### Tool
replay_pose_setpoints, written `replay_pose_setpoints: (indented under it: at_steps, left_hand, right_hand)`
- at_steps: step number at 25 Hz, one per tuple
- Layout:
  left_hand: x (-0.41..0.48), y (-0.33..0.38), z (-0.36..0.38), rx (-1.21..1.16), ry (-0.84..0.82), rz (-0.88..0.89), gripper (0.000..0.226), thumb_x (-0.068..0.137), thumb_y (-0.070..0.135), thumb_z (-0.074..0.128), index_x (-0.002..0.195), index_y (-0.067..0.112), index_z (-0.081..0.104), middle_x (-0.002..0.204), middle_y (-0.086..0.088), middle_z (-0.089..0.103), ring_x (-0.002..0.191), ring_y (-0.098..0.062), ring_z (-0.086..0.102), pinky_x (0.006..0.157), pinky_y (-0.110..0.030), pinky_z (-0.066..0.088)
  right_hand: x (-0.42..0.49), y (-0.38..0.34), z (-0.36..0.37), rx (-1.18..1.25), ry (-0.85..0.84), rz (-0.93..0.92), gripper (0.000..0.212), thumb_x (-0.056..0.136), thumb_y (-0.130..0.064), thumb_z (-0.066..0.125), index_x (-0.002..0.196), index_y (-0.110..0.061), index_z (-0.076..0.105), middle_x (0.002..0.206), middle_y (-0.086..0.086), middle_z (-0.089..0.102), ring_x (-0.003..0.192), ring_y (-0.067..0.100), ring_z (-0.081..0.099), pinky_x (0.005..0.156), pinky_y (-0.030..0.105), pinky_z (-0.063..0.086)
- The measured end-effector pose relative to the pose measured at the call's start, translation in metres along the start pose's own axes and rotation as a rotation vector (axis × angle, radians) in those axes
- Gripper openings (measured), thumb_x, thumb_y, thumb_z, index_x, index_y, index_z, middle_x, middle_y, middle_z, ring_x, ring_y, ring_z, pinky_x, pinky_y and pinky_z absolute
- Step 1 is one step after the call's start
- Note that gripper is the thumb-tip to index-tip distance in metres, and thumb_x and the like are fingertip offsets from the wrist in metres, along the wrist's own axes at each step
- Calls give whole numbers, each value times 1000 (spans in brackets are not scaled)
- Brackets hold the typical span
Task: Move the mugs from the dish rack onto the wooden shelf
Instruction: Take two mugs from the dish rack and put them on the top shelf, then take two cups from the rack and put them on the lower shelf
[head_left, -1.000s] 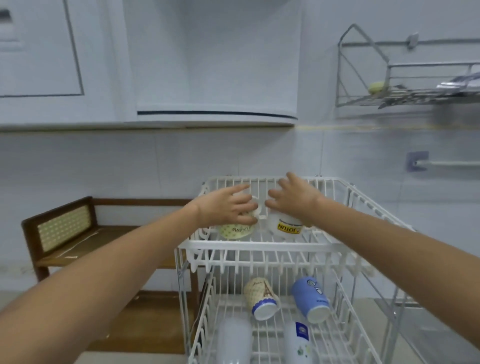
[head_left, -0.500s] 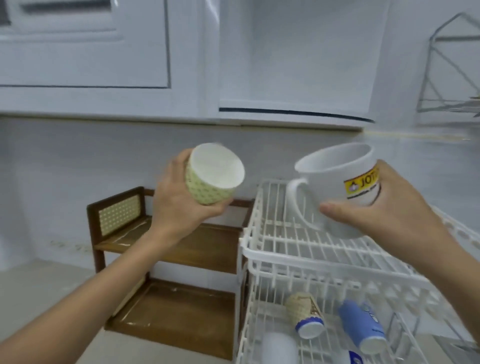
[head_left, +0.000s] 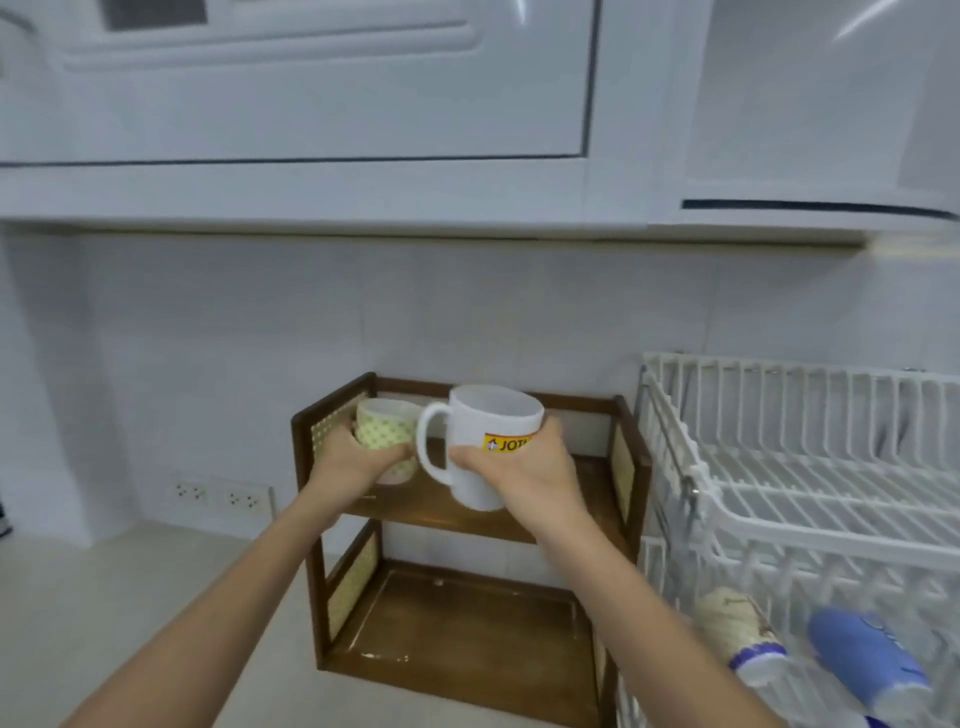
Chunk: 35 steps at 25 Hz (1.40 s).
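White cabinets hung above as you carried 2 mugs off the dish rack (head_left: 810, 499): left hand (head_left: 349, 461) grasping the patterned mug (head_left: 387, 431), right hand (head_left: 524, 475) the white mug (head_left: 480, 447), now at the wooden shelf's (head_left: 587, 512) upper tier, unreleased.

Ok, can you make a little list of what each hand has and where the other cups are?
left hand: holds the green dotted cup, upright, over the top shelf
right hand: holds the white mug, upright, handle pointing left
wooden shelf: bottom level bare
dish rack: top level bare; blue cup and cream cup lying below
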<state>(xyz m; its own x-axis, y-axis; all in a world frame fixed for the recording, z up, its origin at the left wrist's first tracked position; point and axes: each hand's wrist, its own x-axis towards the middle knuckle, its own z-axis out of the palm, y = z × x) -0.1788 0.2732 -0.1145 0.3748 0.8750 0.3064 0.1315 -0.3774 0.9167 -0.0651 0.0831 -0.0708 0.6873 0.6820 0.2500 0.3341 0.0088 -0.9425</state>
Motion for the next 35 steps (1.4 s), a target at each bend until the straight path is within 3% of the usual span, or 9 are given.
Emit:
replay_pose_setpoints:
  at_steps: [3, 8, 16, 19, 21, 24, 28, 31, 35]
  left_hand:
    - [16, -21, 3, 3, -49, -40, 85, 54, 36, 89, 126, 17, 48, 110, -4, 66, 97, -20, 65, 80, -41, 58]
    - [43, -44, 16, -52, -21, -24, 94, 56, 29, 90, 134, 20, 37, 108, 4, 56, 103, -19, 56, 82, -31, 50]
    - [60, -69, 27, -27, -47, -45, 92, 58, 33, 88, 134, 22, 36, 114, 7, 51, 106, -12, 49, 86, -27, 42]
    - [58, -70, 24, 19, -73, -42, 91, 59, 36, 87, 133, 20, 36, 117, 3, 55, 109, -17, 52, 88, -28, 44]
    - [51, -63, 22, 79, -71, -15, 88, 62, 33, 86, 133, 17, 37, 125, -4, 56, 115, -23, 53, 88, -27, 42]
    - [20, -50, 26, 206, 43, 112, 85, 68, 31, 82, 136, 11, 35, 132, -12, 52, 123, -30, 48, 98, -35, 42]
    - [-77, -45, 54, 208, 143, 261, 70, 83, 19, 67, 142, 9, 31, 148, -15, 36, 141, -33, 24, 115, -51, 23]
    - [-157, -50, 79, 151, 25, 434, 46, 84, 9, 63, 128, 13, 49, 134, -3, 51, 133, -22, 39, 111, -44, 33]
    - [-231, -43, 117, 118, -192, 514, 30, 87, 13, 57, 115, 22, 60, 122, 11, 55, 127, -5, 40, 108, -24, 31]
  right_hand:
    - [39, 30, 24, -168, 102, 96, 79, 44, -46, 83, 107, -21, 41, 103, 0, 63, 97, 24, 63, 82, 39, 56]
    - [86, 61, 45, -203, 145, 199, 82, 44, -47, 83, 107, -22, 37, 114, 6, 60, 102, 28, 60, 85, 42, 55]
    - [101, 91, 61, -184, 121, 134, 78, 51, -42, 87, 107, -26, 36, 111, 2, 60, 99, 23, 60, 80, 35, 53]
    - [95, 94, 58, -158, 91, 116, 77, 57, -39, 87, 118, -24, 42, 114, 1, 63, 94, 16, 59, 76, 26, 46]
    - [86, 94, 54, -181, 60, 125, 78, 64, -35, 85, 128, -16, 43, 123, 6, 63, 106, 21, 60, 79, 22, 43]
    - [60, 88, 44, -351, 8, 82, 69, 78, -35, 74, 131, -7, 40, 130, 13, 60, 121, 29, 55, 85, 25, 43]
    - [-19, 90, 4, -473, -80, -42, 87, 89, -29, 62, 152, -15, 4, 155, 10, 32, 141, 22, 32, 104, 16, 27]
    - [-90, 109, -35, -474, -159, -141, 84, 89, -28, 61, 152, -20, 6, 153, 0, 36, 139, 12, 34, 106, 13, 25]
    - [-153, 149, -105, -430, -307, -92, 68, 88, -29, 58, 147, -35, 26, 145, -18, 43, 131, -8, 38, 106, 16, 37]
